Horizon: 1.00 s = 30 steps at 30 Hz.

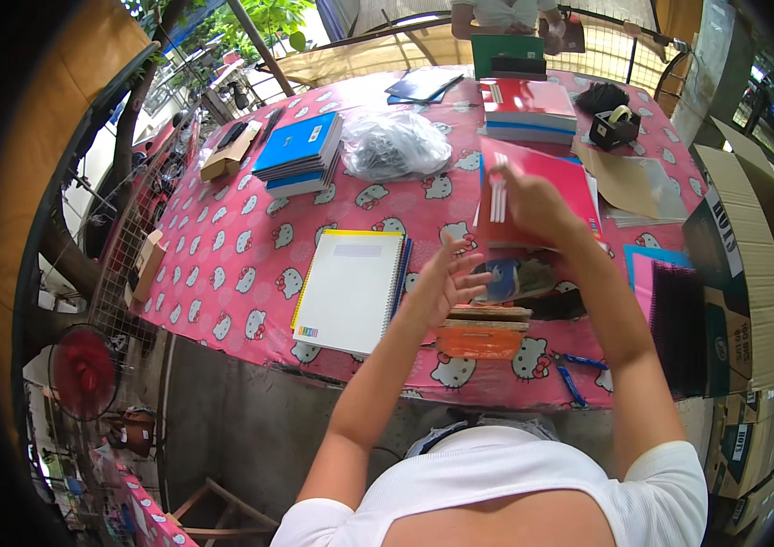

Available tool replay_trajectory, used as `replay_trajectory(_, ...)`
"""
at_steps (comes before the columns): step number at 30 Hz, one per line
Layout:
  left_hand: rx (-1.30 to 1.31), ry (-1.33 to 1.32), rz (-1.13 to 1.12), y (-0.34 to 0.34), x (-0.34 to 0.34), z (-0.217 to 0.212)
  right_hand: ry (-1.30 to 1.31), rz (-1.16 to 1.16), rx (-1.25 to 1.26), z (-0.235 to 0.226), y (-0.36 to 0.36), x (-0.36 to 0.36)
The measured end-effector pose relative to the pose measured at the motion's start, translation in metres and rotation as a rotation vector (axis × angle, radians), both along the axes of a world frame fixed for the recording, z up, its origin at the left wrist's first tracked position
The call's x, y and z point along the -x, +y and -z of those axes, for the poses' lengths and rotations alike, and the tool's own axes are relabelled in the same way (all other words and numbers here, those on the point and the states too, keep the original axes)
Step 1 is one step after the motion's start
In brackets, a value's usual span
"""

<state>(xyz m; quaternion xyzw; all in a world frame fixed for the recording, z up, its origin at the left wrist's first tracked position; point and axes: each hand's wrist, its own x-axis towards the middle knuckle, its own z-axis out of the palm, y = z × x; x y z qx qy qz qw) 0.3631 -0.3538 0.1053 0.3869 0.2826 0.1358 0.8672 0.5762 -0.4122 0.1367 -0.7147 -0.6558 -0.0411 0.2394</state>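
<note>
Fingers of right hand (533,205) pinch thin red paper notebook (533,196) with white pens; light, bendable; left hand (446,278) spread near counter's front edge

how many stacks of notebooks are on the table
2: a blue-topped stack at far left beside the clear plastic bag, and a red-topped stack at the far edge. Others may be hidden behind the hands.
</note>
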Motion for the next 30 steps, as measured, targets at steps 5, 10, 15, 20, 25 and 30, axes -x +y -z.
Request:
replay_trajectory(5,-0.115,-0.006,-0.193,0.037,-0.037,0.032,-0.097,-0.454,0.091,0.012,-0.085,0.092)
replay_trajectory(10,-0.626,-0.119,-0.205,0.001,0.002,-0.024,0.670,0.209,-0.598,0.036,-0.155,0.028)
replay_trajectory(15,-1.000,-0.163,-0.178,0.000,0.047,-0.064,1.040,0.294,-0.203,0.072,-0.179,0.047)
replay_trajectory(20,-0.987,-0.096,-0.226,-0.008,0.060,-0.037,0.936,0.259,-0.197,0.143,-0.180,0.066)
replay_trajectory(25,-0.850,-0.042,-0.439,-0.017,0.076,0.035,0.909,0.161,-0.225,0.151,-0.173,0.078)
replay_trajectory(30,-0.762,0.183,-0.318,-0.033,0.067,0.064,1.068,0.122,-0.366,0.160,-0.169,0.092)
